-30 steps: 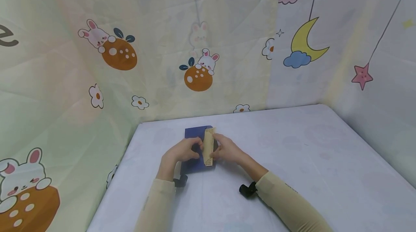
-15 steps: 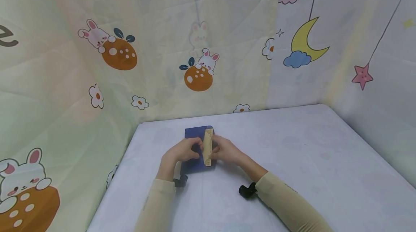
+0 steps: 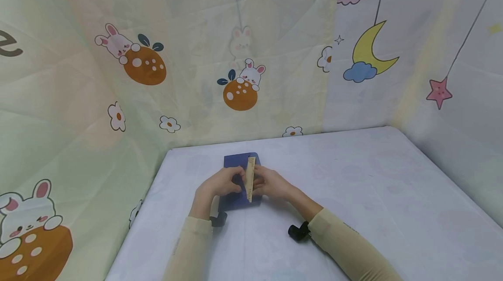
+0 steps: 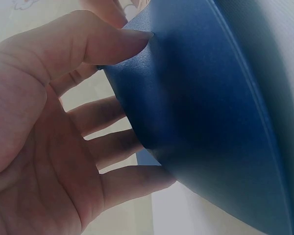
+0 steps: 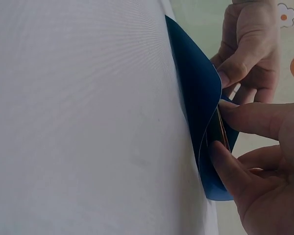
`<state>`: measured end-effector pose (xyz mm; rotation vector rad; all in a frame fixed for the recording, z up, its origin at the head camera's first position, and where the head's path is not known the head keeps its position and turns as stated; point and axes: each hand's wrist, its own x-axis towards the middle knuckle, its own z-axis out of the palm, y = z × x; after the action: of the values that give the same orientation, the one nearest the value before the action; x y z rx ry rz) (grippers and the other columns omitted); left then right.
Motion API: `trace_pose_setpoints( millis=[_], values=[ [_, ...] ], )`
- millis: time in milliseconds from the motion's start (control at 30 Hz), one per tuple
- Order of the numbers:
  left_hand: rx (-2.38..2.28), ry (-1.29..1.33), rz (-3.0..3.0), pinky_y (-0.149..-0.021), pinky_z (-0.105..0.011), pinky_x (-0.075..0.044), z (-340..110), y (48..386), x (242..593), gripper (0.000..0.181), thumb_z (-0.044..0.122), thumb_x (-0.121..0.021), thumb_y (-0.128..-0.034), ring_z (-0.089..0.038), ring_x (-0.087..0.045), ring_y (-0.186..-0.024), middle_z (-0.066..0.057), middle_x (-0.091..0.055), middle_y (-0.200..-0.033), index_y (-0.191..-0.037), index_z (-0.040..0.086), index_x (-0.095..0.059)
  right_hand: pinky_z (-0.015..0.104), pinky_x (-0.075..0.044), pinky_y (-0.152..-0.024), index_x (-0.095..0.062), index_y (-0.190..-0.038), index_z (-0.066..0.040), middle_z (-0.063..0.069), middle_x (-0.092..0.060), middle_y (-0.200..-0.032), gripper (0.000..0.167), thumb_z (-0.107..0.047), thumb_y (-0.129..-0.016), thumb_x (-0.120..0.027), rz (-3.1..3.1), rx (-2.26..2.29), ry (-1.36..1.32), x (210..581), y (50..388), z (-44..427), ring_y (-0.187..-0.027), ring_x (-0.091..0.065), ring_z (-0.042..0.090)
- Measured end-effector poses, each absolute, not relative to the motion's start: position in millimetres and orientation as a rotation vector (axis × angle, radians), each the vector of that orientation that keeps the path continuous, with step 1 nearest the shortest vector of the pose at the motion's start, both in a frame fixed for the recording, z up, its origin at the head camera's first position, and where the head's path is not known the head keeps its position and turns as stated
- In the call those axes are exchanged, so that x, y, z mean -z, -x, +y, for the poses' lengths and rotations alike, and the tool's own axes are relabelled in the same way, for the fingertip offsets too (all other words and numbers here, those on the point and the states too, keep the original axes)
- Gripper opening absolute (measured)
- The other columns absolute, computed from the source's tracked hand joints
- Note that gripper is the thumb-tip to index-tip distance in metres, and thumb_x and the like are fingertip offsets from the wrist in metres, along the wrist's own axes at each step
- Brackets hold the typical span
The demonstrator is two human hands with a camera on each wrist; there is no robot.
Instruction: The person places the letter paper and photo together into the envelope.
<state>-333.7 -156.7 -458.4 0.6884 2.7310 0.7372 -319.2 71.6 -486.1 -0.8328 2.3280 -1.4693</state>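
A dark blue envelope point(image 3: 235, 202) lies on the white table, its side bowed up like a pocket. My left hand point(image 3: 224, 182) pinches the raised blue edge between thumb and fingers; in the left wrist view the thumb lies on the blue surface and the other fingers sit behind it. My right hand point(image 3: 273, 182) holds a narrow cream-gold card point(image 3: 249, 180) with patterned ends, tilted almost edge-on at the envelope's opening. In the right wrist view the card's brown edge point(image 5: 221, 128) shows between the fingers and the bowed blue sheet. How deep the card sits is hidden.
The white table point(image 3: 346, 193) spreads to the right and in front. Printed curtains point(image 3: 196, 53) hang behind and at both sides. A black wrist camera point(image 3: 299, 231) sits on the right forearm, another point(image 3: 218, 219) on the left.
The cream-gold card has turned from a wider face to nearly edge-on and shifted slightly left. My right hand has moved a little left with it. My left hand stays put.
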Motion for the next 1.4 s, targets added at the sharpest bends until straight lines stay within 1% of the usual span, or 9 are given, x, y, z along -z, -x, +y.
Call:
trace_pose_setpoints(
  millis=[333, 500, 733, 900, 1000, 1100, 1167, 1267, 1400],
  values=[
    [-0.739, -0.712, 2.737, -0.079, -0.036, -0.047, -157.2, 332.1, 457.2, 0.035, 0.005, -0.080, -0.0800, -0.019, -0.059, -0.091, 0.003, -0.065, -0.104, -0.104, 0.025, -0.063, 0.042, -0.053, -0.104, -0.044, -0.156, -0.010, 0.013, -0.029, -0.169, 0.074, -0.006, -0.091, -0.078, 2.307, 1.400, 0.935, 488.8, 319.1, 72.4, -0.137, -0.057, 0.038],
    [-0.739, -0.706, 2.736, -0.078, -0.036, -0.047, -157.4, 332.2, 457.5, 0.035, 0.005, -0.080, -0.0804, -0.019, -0.058, -0.091, 0.003, -0.065, -0.106, -0.104, 0.026, -0.063, 0.047, -0.048, -0.110, -0.046, -0.154, -0.008, 0.010, -0.028, -0.169, 0.068, -0.013, -0.094, -0.077, 2.308, 1.378, 0.979, 487.6, 317.4, 70.9, -0.144, -0.049, 0.037],
    [-0.734, -0.707, 2.743, -0.082, -0.038, -0.047, -157.7, 331.9, 457.8, 0.035, 0.006, -0.080, -0.0805, -0.019, -0.058, -0.094, 0.004, -0.066, -0.107, -0.105, 0.025, -0.064, 0.050, -0.042, -0.116, -0.044, -0.156, -0.009, 0.013, -0.017, -0.173, 0.068, -0.020, -0.096, -0.074, 2.334, 1.332, 1.005, 487.3, 315.3, 68.4, -0.150, -0.042, 0.037],
    [-0.731, -0.703, 2.746, -0.082, -0.038, -0.047, -157.7, 332.0, 457.7, 0.034, 0.007, -0.080, -0.0812, -0.019, -0.058, -0.095, 0.004, -0.066, -0.108, -0.105, 0.025, -0.064, 0.053, -0.040, -0.117, -0.044, -0.157, -0.011, 0.012, -0.020, -0.173, 0.069, -0.020, -0.096, -0.075, 2.352, 1.317, 1.003, 486.2, 315.4, 67.6, -0.153, -0.037, 0.036],
    [-0.736, -0.709, 2.744, -0.081, -0.038, -0.047, -157.5, 331.9, 458.0, 0.034, 0.006, -0.080, -0.0808, -0.019, -0.058, -0.094, 0.003, -0.066, -0.108, -0.105, 0.024, -0.064, 0.052, -0.041, -0.116, -0.039, -0.159, -0.014, 0.010, -0.031, -0.169, 0.074, -0.020, -0.095, -0.076, 2.367, 1.314, 0.980, 486.9, 316.8, 67.6, -0.152, -0.040, 0.033],
    [-0.737, -0.713, 2.744, -0.081, -0.038, -0.047, -157.3, 332.1, 458.3, 0.035, 0.007, -0.081, -0.0802, -0.019, -0.058, -0.094, 0.004, -0.066, -0.108, -0.105, 0.025, -0.064, 0.053, -0.043, -0.114, -0.025, -0.164, -0.016, 0.014, -0.046, -0.160, 0.087, -0.020, -0.094, -0.077, 2.346, 1.344, 0.928, 487.5, 316.7, 67.6, -0.146, -0.048, 0.034],
    [-0.731, -0.718, 2.746, -0.082, -0.038, -0.047, -157.3, 332.3, 458.2, 0.035, 0.007, -0.081, -0.0796, -0.019, -0.058, -0.095, 0.004, -0.066, -0.107, -0.104, 0.025, -0.064, 0.054, -0.043, -0.114, -0.012, -0.167, -0.015, 0.018, -0.050, -0.156, 0.098, -0.021, -0.094, -0.077, 2.327, 1.370, 0.890, 487.8, 315.8, 67.9, -0.142, -0.052, 0.036],
    [-0.718, -0.720, 2.750, -0.085, -0.038, -0.048, -157.1, 332.3, 457.0, 0.035, 0.008, -0.081, -0.0792, -0.019, -0.058, -0.096, 0.004, -0.066, -0.107, -0.104, 0.026, -0.064, 0.055, -0.040, -0.116, 0.005, -0.167, -0.017, 0.020, -0.047, -0.158, 0.110, -0.022, -0.094, -0.077, 2.307, 1.391, 0.843, 489.2, 315.7, 68.4, -0.143, -0.051, 0.038],
    [-0.710, -0.726, 2.749, -0.086, -0.039, -0.047, -157.4, 332.4, 456.9, 0.035, 0.008, -0.081, -0.0798, -0.019, -0.058, -0.097, 0.005, -0.066, -0.107, -0.105, 0.026, -0.064, 0.054, -0.038, -0.118, 0.009, -0.167, -0.018, 0.019, -0.042, -0.162, 0.113, -0.023, -0.094, -0.077, 2.296, 1.404, 0.809, 490.7, 316.3, 68.8, -0.145, -0.049, 0.037]
  ],
)
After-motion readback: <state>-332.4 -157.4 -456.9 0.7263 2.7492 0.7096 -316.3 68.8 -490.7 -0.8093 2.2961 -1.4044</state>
